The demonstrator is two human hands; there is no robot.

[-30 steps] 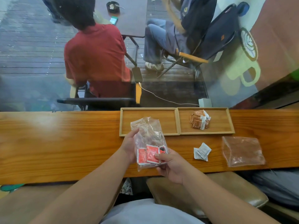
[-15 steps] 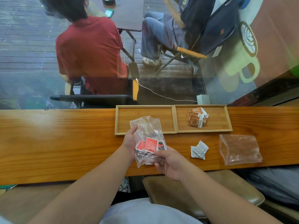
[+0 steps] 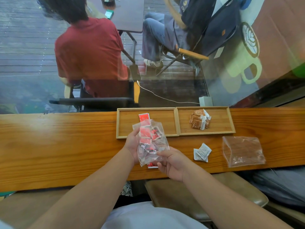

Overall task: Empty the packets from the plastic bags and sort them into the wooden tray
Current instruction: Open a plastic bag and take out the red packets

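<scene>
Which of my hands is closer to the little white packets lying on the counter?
Right. Your right hand is just left of the white packets, holding the bottom of the plastic bag. Your left hand is farther left, on the bag's other side.

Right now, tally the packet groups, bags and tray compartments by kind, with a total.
Plastic bags: 2, one with red packets held in both hands, one empty on the counter.
Tray compartments: 2, left, right.
Packet groups by colour: 3, red, brown, white.
Total: 7.
</scene>
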